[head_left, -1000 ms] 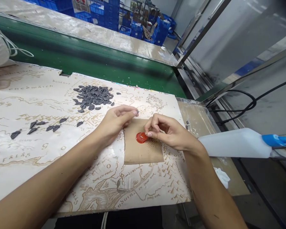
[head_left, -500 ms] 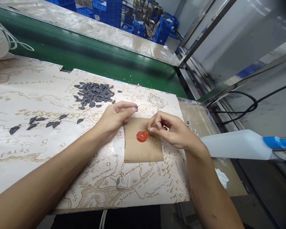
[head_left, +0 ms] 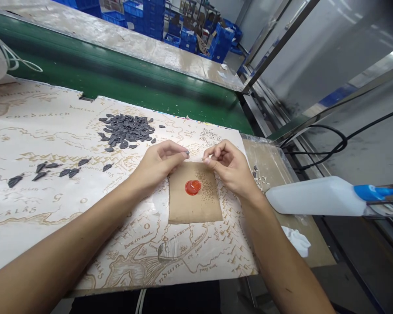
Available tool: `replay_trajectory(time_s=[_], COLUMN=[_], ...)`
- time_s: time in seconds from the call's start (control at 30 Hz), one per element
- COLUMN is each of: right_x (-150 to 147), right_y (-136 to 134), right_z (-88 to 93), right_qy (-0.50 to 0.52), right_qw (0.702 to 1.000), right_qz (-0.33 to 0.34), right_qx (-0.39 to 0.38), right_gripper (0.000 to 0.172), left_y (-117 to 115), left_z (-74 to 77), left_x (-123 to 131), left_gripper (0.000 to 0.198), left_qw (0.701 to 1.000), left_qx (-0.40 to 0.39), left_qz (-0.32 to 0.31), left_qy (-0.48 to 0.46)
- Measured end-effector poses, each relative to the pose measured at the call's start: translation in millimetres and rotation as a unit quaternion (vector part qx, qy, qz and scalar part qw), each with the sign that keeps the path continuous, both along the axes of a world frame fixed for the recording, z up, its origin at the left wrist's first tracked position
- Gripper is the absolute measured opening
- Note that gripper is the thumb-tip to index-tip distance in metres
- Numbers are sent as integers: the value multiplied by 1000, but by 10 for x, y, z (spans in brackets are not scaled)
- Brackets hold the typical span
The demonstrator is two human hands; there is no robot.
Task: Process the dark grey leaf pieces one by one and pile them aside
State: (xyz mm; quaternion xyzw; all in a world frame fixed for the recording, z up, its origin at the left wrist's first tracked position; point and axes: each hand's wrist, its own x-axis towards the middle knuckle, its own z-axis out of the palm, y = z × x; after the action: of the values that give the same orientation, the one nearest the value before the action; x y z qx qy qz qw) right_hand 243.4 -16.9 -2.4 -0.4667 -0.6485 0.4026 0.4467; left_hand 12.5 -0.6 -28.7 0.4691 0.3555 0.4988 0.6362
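My left hand [head_left: 160, 163] pinches a small dark grey piece [head_left: 187, 152] between thumb and fingertips, above the top edge of a brown cardboard piece [head_left: 183, 211]. Facing it, with a narrow gap between, my right hand [head_left: 227, 168] is closed in a pinch; what sits at its fingertips is too small to make out. A shiny red blob or shallow cup [head_left: 193, 187] lies on the cardboard, beside a scatter of tiny brown specks [head_left: 208, 187]. Beyond my left hand is a heap of dark grey leaf-shaped pieces [head_left: 127, 129].
Several dark pieces [head_left: 72, 172] lie apart at the left on the map-printed sheet [head_left: 124, 235]. Tiny bits [head_left: 211, 137] are scattered at its back. A white bottle with a blue cap [head_left: 314, 196] and white tissue [head_left: 296, 241] lie right. A green conveyor belt [head_left: 134, 72] runs behind.
My right hand has risen from the brown specks to beyond the cardboard's top edge, opposite my left fingertips. My left hand still pinches the dark piece. The view has shifted slightly.
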Motion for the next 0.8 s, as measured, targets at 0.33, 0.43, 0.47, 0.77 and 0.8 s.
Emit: replay_trajectory(time_s=[0.33,0.43,0.47,0.77,0.8], right_x=[-201,-203,-203,-216,-216], right_y=[-40,-38,-36,-48,-49], right_z=[-55,-75,-80,-69,-68], right_qy=[212,213,215,213,211], right_qw=[975,975,975,976,976], right_qz=[7,13,17,21,20], right_qx=[-61,-52,-51,-49,-50], right_gripper=[52,49,49,48,48], left_y=[-88,-89,-89,-91,-90], left_z=[14,22,24,16,14], left_x=[67,63,62,62,61], left_gripper=[24,24,25,22,21], left_qw=[997,997,997,997,997], left_qx=[17,22,22,24,25], left_qz=[-67,-71,-72,-72,-71], left_qy=[15,21,22,16,17])
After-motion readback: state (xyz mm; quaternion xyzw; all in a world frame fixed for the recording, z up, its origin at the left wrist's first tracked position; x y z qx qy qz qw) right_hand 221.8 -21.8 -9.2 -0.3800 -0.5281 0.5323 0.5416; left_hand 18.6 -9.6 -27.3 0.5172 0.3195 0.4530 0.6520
